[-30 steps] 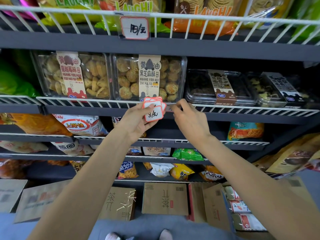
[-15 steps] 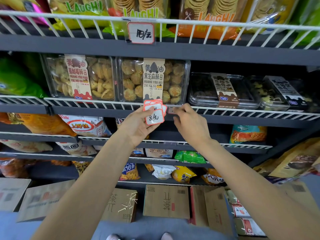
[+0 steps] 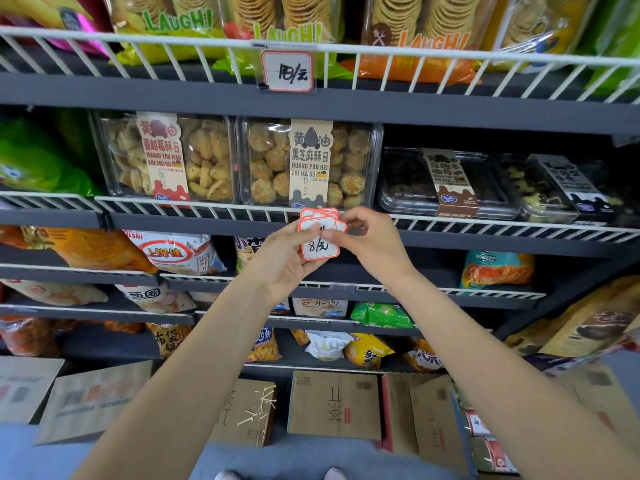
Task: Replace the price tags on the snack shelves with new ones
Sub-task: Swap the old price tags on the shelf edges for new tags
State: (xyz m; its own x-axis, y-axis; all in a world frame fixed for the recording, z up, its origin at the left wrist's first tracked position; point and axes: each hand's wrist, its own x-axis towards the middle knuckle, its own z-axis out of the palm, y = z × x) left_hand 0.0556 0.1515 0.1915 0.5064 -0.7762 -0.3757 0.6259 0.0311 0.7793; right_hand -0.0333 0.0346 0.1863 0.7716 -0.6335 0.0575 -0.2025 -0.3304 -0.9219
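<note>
My left hand [image 3: 284,259] holds a small fan of white price tags with red borders [image 3: 320,247] in front of the cookie shelf's white wire rail [image 3: 207,211]. The front tag reads 8 with a handwritten mark. My right hand [image 3: 372,244] pinches the top right of the tag stack with thumb and fingers. A similar red-bordered tag [image 3: 287,71] hangs in a clear sleeve on the wire rail of the shelf above. Behind the tags stand clear boxes of cookies [image 3: 308,164].
Crackers in bags fill the top shelf [image 3: 415,26]. Dark cookie trays [image 3: 446,183] sit right of the hands. Snack bags [image 3: 180,252] line the lower shelves. Cardboard boxes [image 3: 334,405] stand on the floor below.
My right hand left the wire rail and moved left onto the tag stack, now pinching it. The view tilted up and closer to the shelves.
</note>
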